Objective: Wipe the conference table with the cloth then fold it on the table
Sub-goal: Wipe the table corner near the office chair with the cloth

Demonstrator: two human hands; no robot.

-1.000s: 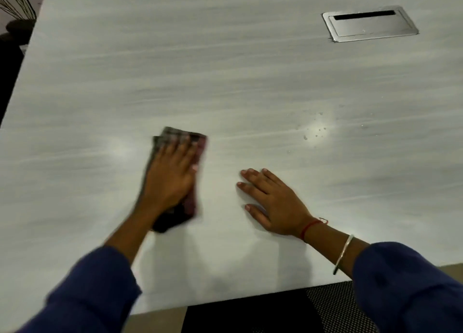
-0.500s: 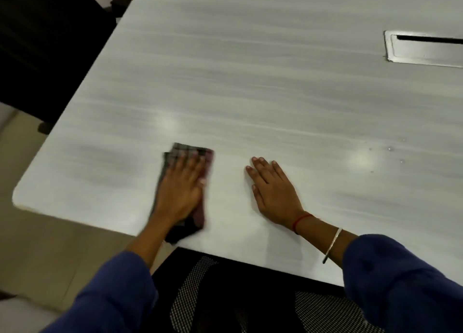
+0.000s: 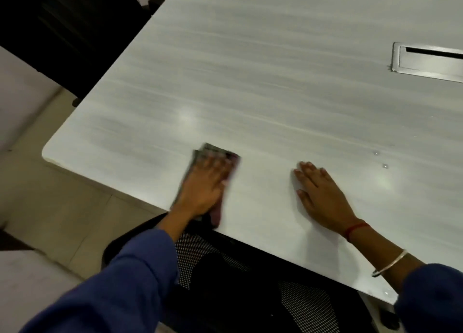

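1. The cloth (image 3: 216, 154) is pressed down by the left hand (image 3: 204, 185), fingers straight, nothing gripped; it lies close to the near edge.
2. The right hand (image 3: 322, 195) is laid flat on the table (image 3: 250, 82), fingers straight, nothing held.
3. Wiping is judged mid-course; droplets (image 3: 376, 153) farther right are not yet reached; folding remains undone.
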